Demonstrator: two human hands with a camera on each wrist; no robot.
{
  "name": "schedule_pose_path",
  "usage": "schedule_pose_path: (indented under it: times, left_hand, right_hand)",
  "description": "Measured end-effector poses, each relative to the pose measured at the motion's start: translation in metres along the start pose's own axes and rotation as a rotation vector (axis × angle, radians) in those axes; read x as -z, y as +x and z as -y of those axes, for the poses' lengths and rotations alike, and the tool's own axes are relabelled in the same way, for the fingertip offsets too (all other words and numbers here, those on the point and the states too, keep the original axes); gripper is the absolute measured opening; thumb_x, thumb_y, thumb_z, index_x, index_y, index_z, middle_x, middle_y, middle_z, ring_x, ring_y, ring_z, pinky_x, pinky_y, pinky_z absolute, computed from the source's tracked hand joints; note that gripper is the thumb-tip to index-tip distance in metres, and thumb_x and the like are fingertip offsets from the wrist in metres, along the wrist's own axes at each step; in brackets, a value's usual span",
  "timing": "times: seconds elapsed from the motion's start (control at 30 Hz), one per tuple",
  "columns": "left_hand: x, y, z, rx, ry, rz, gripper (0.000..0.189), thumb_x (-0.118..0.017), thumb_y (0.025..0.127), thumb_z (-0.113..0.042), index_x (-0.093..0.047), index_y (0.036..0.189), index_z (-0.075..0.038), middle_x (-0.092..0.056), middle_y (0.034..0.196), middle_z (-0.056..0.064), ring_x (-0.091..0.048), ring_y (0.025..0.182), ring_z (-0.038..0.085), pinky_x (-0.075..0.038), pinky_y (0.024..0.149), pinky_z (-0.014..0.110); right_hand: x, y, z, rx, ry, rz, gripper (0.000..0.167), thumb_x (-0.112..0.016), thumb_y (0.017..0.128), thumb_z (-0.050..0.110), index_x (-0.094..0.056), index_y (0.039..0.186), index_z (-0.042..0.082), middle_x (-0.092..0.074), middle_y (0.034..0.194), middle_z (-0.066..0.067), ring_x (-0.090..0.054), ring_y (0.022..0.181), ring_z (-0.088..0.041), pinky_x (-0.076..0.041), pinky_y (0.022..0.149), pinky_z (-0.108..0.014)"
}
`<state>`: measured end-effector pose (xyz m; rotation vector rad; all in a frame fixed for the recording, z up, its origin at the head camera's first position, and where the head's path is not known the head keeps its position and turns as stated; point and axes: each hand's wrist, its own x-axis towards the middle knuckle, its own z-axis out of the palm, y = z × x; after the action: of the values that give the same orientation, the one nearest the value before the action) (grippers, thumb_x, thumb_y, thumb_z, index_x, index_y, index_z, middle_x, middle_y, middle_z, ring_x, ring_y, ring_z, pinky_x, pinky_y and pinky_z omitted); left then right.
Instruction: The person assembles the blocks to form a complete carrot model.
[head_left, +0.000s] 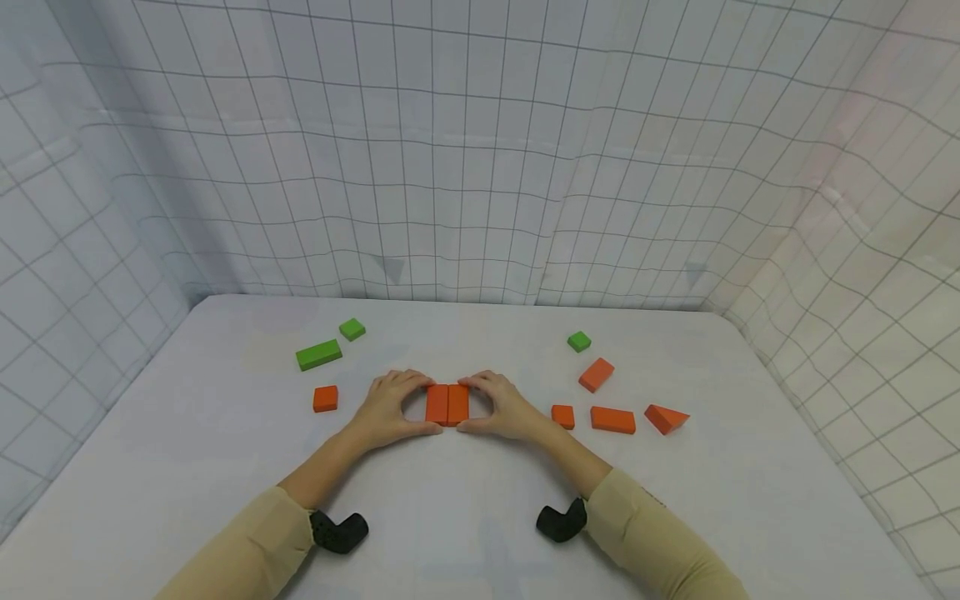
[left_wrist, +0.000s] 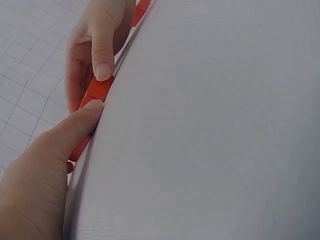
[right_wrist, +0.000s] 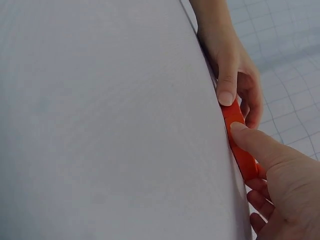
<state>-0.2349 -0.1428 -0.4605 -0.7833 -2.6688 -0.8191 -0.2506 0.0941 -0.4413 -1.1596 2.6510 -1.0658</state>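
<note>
Two orange rectangular blocks lie side by side with long sides touching, at the middle of the white table in the head view. My left hand (head_left: 387,410) pinches the left orange block (head_left: 437,405) between its thumb at the near end and its fingers at the far end. The right orange block (head_left: 458,405) is pinched the same way by my right hand (head_left: 507,408). In the left wrist view, the left thumb (left_wrist: 80,122) presses on the end of its block. The right wrist view shows the right thumb (right_wrist: 255,140) on the other block's end.
Left of the hands are a long green block (head_left: 318,355), a small green block (head_left: 352,329) and an orange cube (head_left: 326,398). On the right lie a green block (head_left: 579,342), several orange blocks (head_left: 612,420) and an orange wedge (head_left: 666,418). Gridded white curtains (head_left: 465,167) enclose the table (head_left: 465,508).
</note>
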Motion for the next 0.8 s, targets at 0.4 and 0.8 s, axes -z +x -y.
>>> schedule_pose_path:
  times: [0.4, 0.8]
  left_hand:
    - [-0.001, 0.000, 0.002, 0.004, -0.027, -0.004, 0.063, -0.077, 0.064, -0.047, -0.059, 0.113, -0.012, -0.058, 0.115, 0.005, -0.046, 0.111, 0.028, -0.027, 0.094, 0.052]
    - [-0.001, -0.001, 0.003, -0.003, -0.022, -0.001, 0.064, -0.076, 0.065, -0.048, -0.059, 0.114, -0.012, -0.058, 0.116, 0.005, -0.046, 0.112, 0.028, -0.026, 0.095, 0.053]
  right_hand:
    - [0.040, -0.009, -0.007, -0.167, 0.146, -0.245, 0.059, -0.070, 0.081, 0.021, -0.045, 0.131, 0.003, -0.047, 0.127, -0.015, -0.044, 0.114, -0.031, -0.033, 0.096, -0.049]
    - [0.086, -0.062, -0.052, -0.423, 0.060, -0.512, 0.061, -0.069, 0.082, 0.021, -0.041, 0.132, -0.001, -0.043, 0.127, -0.018, -0.041, 0.114, -0.033, -0.037, 0.092, -0.046]
